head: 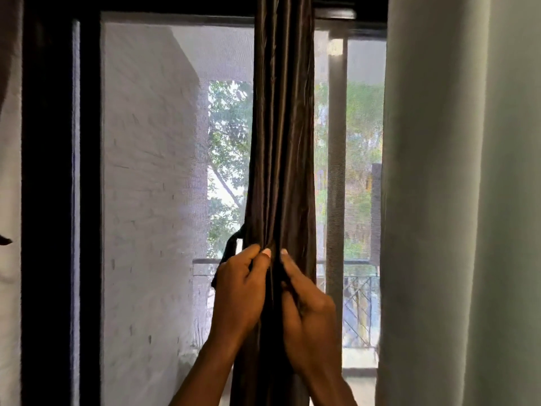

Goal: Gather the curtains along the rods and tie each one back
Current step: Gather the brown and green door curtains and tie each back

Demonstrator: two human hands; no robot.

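A dark brown satin curtain (282, 127) hangs bunched into a narrow column in front of the window. My left hand (241, 291) grips its left side at mid height, fingers curled into the folds. My right hand (306, 312) grips the right side at the same height. A dark tie-back strip (231, 247) loops out just left of the curtain, above my left hand; I cannot tell which fingers hold it. The rod lies beyond the top edge of the view.
A pale grey-green curtain (468, 200) hangs at the right, covering that side of the window. A dark window frame (49, 200) stands at the left. Behind the mesh screen (164, 142) are a white brick wall, a balcony railing (351, 288) and trees.
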